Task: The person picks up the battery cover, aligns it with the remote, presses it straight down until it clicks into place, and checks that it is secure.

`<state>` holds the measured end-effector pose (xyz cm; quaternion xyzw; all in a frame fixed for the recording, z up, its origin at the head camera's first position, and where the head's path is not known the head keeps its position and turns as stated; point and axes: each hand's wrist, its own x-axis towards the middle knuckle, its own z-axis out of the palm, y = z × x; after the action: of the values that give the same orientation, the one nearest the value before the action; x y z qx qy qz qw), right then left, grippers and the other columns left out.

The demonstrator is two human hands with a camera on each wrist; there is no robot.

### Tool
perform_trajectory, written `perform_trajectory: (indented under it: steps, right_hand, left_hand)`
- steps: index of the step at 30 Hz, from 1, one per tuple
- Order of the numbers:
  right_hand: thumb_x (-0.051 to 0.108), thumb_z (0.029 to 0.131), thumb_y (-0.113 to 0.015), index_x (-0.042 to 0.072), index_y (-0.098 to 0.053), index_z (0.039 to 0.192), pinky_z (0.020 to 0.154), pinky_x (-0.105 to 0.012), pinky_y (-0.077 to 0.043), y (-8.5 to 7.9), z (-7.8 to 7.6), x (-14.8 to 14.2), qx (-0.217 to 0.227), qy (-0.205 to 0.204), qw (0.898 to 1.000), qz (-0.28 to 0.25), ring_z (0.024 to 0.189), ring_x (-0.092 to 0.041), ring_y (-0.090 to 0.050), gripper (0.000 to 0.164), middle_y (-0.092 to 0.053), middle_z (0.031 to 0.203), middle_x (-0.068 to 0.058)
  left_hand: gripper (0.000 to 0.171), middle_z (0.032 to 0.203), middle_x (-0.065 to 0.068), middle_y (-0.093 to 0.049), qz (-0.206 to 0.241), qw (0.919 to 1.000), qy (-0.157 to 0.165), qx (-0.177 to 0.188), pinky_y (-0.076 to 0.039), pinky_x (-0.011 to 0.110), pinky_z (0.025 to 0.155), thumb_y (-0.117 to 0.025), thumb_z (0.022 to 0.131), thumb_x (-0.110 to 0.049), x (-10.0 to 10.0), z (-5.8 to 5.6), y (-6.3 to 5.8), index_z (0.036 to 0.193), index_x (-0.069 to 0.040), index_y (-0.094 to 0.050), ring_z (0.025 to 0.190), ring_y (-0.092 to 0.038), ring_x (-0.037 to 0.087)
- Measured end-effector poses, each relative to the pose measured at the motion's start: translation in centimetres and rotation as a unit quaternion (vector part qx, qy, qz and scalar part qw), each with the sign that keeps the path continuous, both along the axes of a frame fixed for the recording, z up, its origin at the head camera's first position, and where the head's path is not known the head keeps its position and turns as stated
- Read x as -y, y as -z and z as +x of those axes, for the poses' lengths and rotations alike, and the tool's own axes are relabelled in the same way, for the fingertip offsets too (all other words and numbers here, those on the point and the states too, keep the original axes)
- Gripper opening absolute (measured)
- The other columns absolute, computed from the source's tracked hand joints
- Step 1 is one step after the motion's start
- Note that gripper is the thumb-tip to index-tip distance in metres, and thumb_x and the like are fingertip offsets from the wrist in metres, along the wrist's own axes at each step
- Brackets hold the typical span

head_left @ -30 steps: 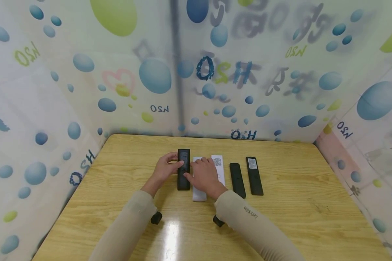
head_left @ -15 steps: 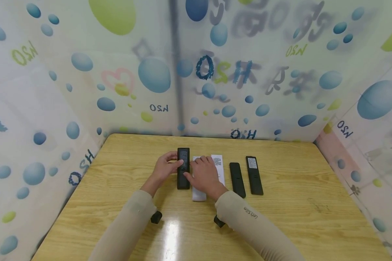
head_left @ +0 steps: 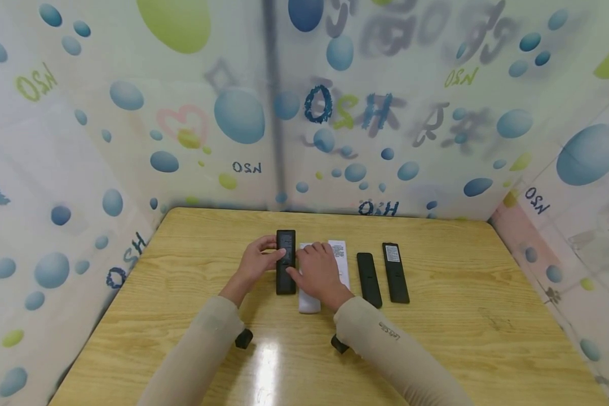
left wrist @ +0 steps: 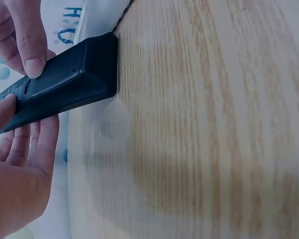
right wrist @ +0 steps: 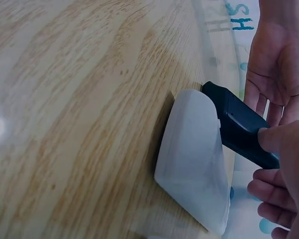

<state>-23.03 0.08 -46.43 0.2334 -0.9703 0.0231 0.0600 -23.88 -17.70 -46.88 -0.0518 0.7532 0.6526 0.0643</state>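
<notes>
A black remote control stands in front of my hands with its back face up; its near end meets the table in the left wrist view. My left hand grips it from the left, thumb on the back and fingers beneath. From the right, my right hand has its thumb pressed on the battery cover and its curled fingers at the remote's side. Partly hidden below the right hand lies a white remote control, next to the black one.
Right of the hands lie a white remote-like piece with printed text, a plain black remote and a black remote with a white label. All rest on a wooden table. A patterned wall rises behind.
Both hands keep the same hold on the black remote control. The view shifts only slightly.
</notes>
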Motion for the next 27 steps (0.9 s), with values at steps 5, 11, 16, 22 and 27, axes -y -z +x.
perform_trajectory:
  steps: [5,11,16,22,27]
  right_hand:
    - [0.060,0.095,-0.048,0.018,-0.065,0.121,0.102,-0.042,-0.039,-0.3,0.1,0.1,0.004,0.003,1.000,-0.008,0.113,-0.022,-0.054,0.053,-0.067,0.119,-0.001]
    - [0.060,0.095,-0.048,0.017,-0.066,0.121,0.100,-0.041,-0.040,-0.2,0.3,0.1,-0.020,-0.001,1.000,-0.002,0.110,-0.021,-0.055,0.053,-0.067,0.117,-0.001]
    - [0.060,0.096,-0.047,0.017,-0.065,0.121,0.103,-0.041,-0.038,0.0,0.4,0.1,-0.034,0.003,0.999,0.011,0.114,-0.022,-0.052,0.053,-0.065,0.118,-0.001]
    - [0.060,0.095,-0.047,0.017,-0.064,0.121,0.105,-0.042,-0.037,-0.1,0.4,0.1,-0.040,0.005,0.999,0.022,0.116,-0.021,-0.051,0.053,-0.064,0.118,-0.001]
    - [0.060,0.096,-0.047,0.016,-0.064,0.121,0.106,-0.042,-0.036,-0.2,0.5,0.1,-0.031,0.005,0.999,0.021,0.116,-0.021,-0.051,0.053,-0.065,0.118,-0.001]
  left_hand:
    - [0.045,0.125,0.018,-0.056,0.003,1.0000,0.001,-0.007,-0.060,0.032,0.079,-0.066,0.094,-0.015,0.0,0.0,0.0,0.136,-0.007,-0.053,0.098,-0.064,0.019]
    - [0.046,0.125,0.017,-0.056,0.007,0.9999,-0.005,-0.007,-0.060,0.030,0.076,-0.067,0.093,-0.013,0.0,0.0,0.0,0.136,-0.007,-0.053,0.094,-0.065,0.017]
    - [0.045,0.124,0.016,-0.057,0.003,0.9999,-0.008,-0.007,-0.060,0.030,0.075,-0.068,0.092,-0.014,0.0,0.0,0.0,0.134,-0.008,-0.055,0.095,-0.065,0.017]
    - [0.044,0.125,0.017,-0.057,0.006,0.9999,0.000,-0.010,-0.060,0.034,0.079,-0.068,0.092,-0.016,0.0,0.2,0.0,0.134,-0.007,-0.055,0.097,-0.065,0.018]
    - [0.044,0.124,0.018,-0.057,0.009,0.9999,0.011,-0.007,-0.060,0.038,0.081,-0.066,0.093,-0.013,-0.1,0.7,-1.1,0.134,-0.003,-0.054,0.094,-0.065,0.016]
